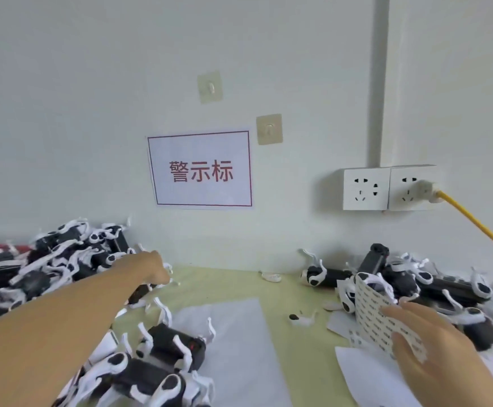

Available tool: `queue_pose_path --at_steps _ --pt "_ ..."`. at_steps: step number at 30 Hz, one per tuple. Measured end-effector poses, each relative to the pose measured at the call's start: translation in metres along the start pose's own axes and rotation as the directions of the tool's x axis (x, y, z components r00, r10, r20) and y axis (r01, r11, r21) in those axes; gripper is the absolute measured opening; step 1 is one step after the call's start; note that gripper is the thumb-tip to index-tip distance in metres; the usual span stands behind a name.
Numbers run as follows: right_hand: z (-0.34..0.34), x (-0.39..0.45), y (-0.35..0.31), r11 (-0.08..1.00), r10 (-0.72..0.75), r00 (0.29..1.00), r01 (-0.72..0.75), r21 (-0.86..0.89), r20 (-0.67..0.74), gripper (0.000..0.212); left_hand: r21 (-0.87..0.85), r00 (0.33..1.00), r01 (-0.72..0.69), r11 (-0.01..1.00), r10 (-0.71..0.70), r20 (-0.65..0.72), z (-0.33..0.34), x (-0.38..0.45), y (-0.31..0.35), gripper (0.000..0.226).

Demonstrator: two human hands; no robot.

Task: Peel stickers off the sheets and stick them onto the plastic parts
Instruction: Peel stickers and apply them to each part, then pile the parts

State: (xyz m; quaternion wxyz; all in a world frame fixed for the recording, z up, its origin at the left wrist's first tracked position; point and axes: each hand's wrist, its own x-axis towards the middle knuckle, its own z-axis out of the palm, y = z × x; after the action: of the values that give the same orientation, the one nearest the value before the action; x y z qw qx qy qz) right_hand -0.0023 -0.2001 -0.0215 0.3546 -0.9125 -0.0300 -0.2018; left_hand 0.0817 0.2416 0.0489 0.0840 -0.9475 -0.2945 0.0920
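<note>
L hand [154, 267] in parts pile [63, 259], grip hidden | R hand [433, 345] pinches sticker sheet [377, 315]

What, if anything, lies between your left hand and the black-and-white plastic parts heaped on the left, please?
Nothing visible does. The left hand has reached the near edge of the left heap of black-and-white plastic parts, its fingers curled down at a part there. The right hand holds the curled white sticker sheet apart, on the right.
</note>
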Motion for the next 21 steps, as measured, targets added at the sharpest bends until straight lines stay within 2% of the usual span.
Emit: queue_pose_path --at_steps 2,3,6,10,15,18,21 --pt "0.003 0.0 0.0 1.0 -0.001 1.0 0.001 0.0 -0.013 0.037 -0.035 0.995 -0.032 0.999 0.035 0.091 0.015 0.007 -0.01 0.046" --pt "0.005 0.001 0.001 1.0 -0.011 1.0 0.011 -0.001 -0.022 0.037 -0.055 0.995 -0.044 0.997 0.049 0.088 0.022 0.01 -0.013 0.037" --pt "0.008 0.002 0.002 0.999 -0.053 0.997 0.053 -0.012 -0.056 0.039 -0.194 0.997 -0.055 0.979 0.043 -0.061 0.038 0.018 -0.021 0.019" --pt "0.01 0.002 0.004 0.997 -0.066 0.996 0.062 -0.051 -0.068 0.04 -0.249 0.992 -0.098 0.964 0.074 -0.103 0.042 0.027 -0.02 0.023" --pt "-0.001 0.002 0.006 0.995 -0.033 0.999 0.03 -0.092 -0.032 0.048 -0.317 0.941 -0.22 0.923 0.115 -0.319 0.017 0.021 -0.007 0.029" --pt "-0.014 0.001 0.007 0.981 -0.036 0.999 0.031 -0.194 -0.019 0.053 -0.423 0.889 -0.368 0.828 0.18 -0.422 -0.011 0.003 0.019 0.021" --pt "-0.023 0.002 0.014 0.964 0.057 0.998 -0.045 -0.261 0.038 0.058 -0.455 0.798 -0.582 0.674 0.364 -0.481 -0.035 -0.033 0.058 0.029"
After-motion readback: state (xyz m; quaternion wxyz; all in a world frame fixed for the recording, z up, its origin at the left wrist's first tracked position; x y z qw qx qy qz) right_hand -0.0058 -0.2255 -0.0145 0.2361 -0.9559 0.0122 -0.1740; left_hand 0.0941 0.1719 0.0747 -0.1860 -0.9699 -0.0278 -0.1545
